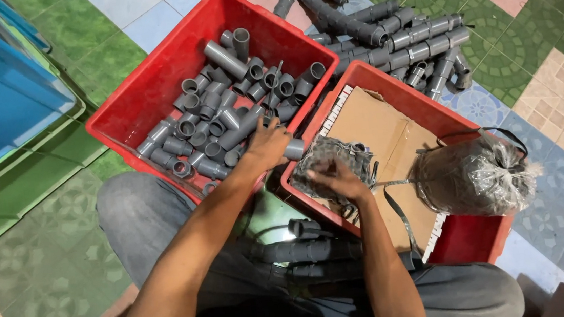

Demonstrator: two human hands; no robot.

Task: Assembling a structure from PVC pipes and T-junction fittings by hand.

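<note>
Patterned tile floor throughout, green and pink. Red crate, centre-left of frame, filled with loose grey pipe couplings — bulk stock kept within reach. Left hand closed around grey coupling at crate edge. Second red crate, centre-right, lined with cardboard. Right hand laid on dark bag of small parts, fingers curled; pinch not discernible. Assembled grey pipes stacked apart, upper centre. Tied plastic bag at right.

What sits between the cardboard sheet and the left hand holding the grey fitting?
The right hand, resting on a dark mesh bundle, in the head view.
</note>
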